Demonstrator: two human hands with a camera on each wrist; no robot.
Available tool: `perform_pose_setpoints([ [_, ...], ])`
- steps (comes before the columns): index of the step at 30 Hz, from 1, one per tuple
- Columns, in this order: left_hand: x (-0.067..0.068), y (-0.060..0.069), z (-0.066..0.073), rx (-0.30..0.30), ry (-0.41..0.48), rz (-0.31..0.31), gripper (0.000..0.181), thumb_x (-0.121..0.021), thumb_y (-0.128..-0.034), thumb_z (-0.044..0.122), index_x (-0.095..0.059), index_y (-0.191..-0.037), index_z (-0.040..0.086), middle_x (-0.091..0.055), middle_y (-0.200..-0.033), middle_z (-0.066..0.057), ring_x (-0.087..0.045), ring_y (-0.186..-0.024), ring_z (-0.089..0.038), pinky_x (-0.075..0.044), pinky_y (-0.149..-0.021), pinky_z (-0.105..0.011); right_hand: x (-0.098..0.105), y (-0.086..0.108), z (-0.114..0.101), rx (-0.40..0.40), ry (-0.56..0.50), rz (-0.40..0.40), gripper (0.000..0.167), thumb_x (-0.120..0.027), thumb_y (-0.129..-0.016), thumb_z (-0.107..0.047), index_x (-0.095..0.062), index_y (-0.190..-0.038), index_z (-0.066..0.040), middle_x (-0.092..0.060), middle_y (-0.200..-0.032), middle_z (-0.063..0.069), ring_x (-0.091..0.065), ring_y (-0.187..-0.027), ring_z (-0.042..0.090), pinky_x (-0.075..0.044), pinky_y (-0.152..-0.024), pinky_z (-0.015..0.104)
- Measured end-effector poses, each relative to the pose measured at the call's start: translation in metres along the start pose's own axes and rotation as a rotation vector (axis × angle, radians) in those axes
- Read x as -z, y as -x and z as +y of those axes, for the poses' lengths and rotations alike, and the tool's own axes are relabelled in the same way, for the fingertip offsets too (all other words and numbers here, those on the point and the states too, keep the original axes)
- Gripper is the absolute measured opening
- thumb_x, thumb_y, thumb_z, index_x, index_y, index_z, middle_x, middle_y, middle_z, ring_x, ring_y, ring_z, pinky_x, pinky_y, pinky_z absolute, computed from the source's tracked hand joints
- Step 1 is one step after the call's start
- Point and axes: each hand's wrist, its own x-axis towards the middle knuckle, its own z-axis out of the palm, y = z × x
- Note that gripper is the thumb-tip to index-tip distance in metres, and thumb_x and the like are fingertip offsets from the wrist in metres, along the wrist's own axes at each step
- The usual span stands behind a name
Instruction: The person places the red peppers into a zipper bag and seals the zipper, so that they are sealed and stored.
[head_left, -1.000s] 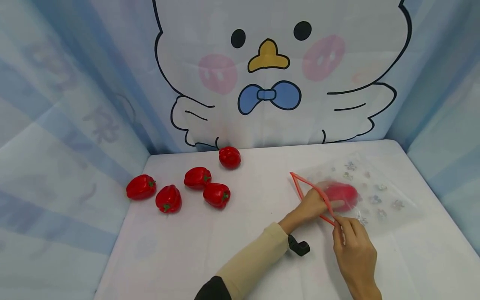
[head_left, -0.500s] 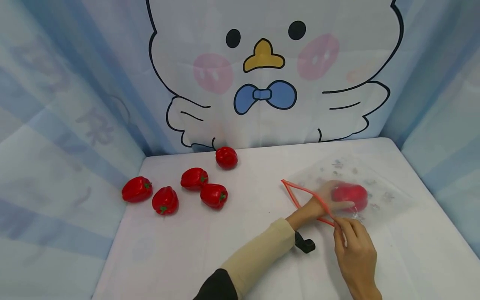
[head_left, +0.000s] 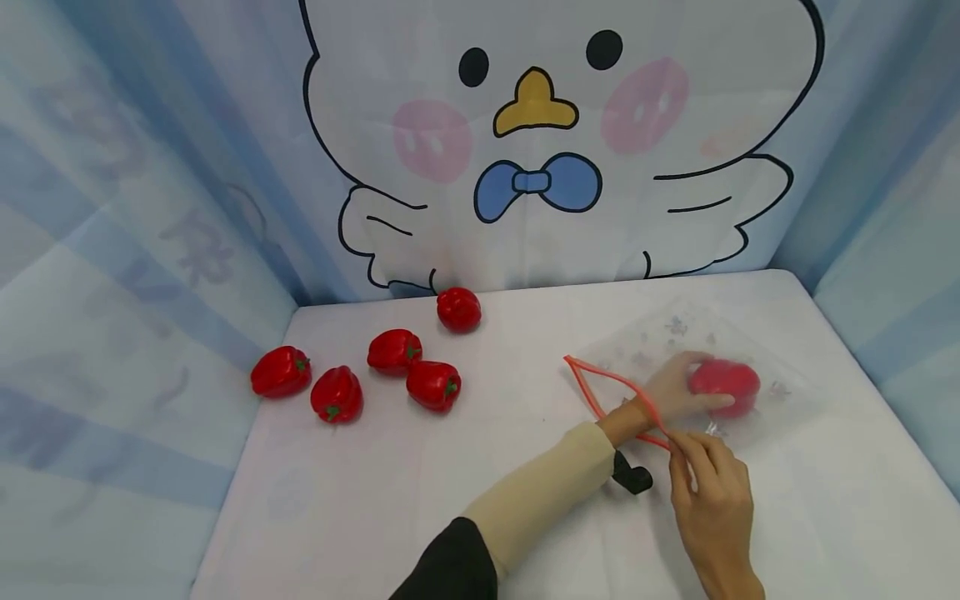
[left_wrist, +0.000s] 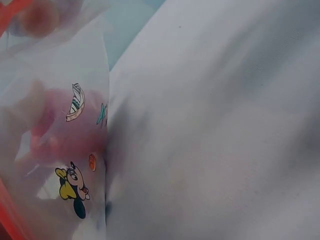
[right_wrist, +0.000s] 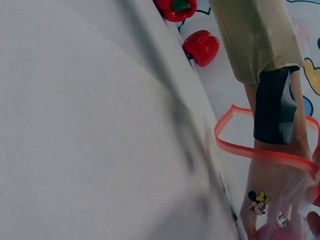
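Observation:
A clear plastic zip bag [head_left: 645, 337] with small printed figures lies at the right of the table, its red-edged mouth [head_left: 607, 372] spread open. My left hand [head_left: 675, 392] reaches through that mouth and grips a red bell pepper [head_left: 726, 387] inside the bag. Through the printed film, the left wrist view shows the pepper [left_wrist: 70, 125] blurred. Thumb and fingers of my right hand [head_left: 712, 500] pinch the near side of the red edge. In the right wrist view the red rim [right_wrist: 270, 155] loops around the left forearm.
Several red bell peppers [head_left: 337, 394] lie at the left of the white table [head_left: 375, 508], one [head_left: 459, 309] near the back edge. A printed curtain [head_left: 540, 242] stands behind the table, with more curtain at both sides. A dark wrist mount [head_left: 632, 473] sits on the left wrist.
My left hand has moved deeper into the bag, to the right, carrying the pepper with it. The right hand stays at the red edge, still pinching it.

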Motion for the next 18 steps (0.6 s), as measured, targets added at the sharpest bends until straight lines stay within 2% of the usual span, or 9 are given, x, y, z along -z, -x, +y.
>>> perform_pose_setpoints([
  [5,-0.0016,-0.0033,0.0029,0.025,0.005,-0.016,0.064,-0.079,-0.093,0.025,-0.051,-0.15,0.02,-0.061,-0.143,0.008,-0.057,-0.113,0.003,-0.052,-0.091,-0.014,0.0007,0.0007,-0.0005,-0.016,-0.003,-0.007,0.026,-0.073,-0.082,0.012,-0.076,-0.106,0.004,-0.07,-0.095,0.02,-0.062,-0.084,0.034,-0.038,-0.078,0.041],
  [9,-0.0018,-0.0073,0.004,0.027,0.01,-0.048,0.066,-0.079,-0.0923,0.023,-0.05,-0.151,0.023,-0.06,-0.144,0.01,-0.055,-0.116,0.004,-0.051,-0.094,-0.014,0.0007,-0.0014,0.0006,-0.014,-0.003,0.001,0.026,-0.072,-0.082,0.012,-0.076,-0.106,0.004,-0.07,-0.095,0.02,-0.062,-0.084,0.034,-0.039,-0.078,0.041],
  [13,-0.0004,-0.0089,0.0022,-0.018,0.003,-0.088,0.067,-0.078,-0.0932,0.021,-0.049,-0.153,0.023,-0.058,-0.149,0.01,-0.054,-0.122,0.004,-0.048,-0.1,-0.015,-0.0003,-0.002,0.0007,-0.02,0.003,0.004,0.026,-0.073,-0.081,0.013,-0.077,-0.106,0.004,-0.071,-0.094,0.02,-0.062,-0.082,0.032,-0.038,-0.076,0.039],
  [18,0.0026,-0.0079,0.0017,-0.084,-0.063,-0.111,0.066,-0.076,-0.0955,0.021,-0.048,-0.155,0.017,-0.056,-0.154,0.005,-0.054,-0.133,0.0,-0.044,-0.106,-0.014,-0.003,-0.0023,0.0008,-0.014,0.001,0.019,0.023,-0.071,-0.083,0.01,-0.077,-0.105,0.004,-0.071,-0.093,0.019,-0.061,-0.078,0.031,-0.038,-0.075,0.038],
])
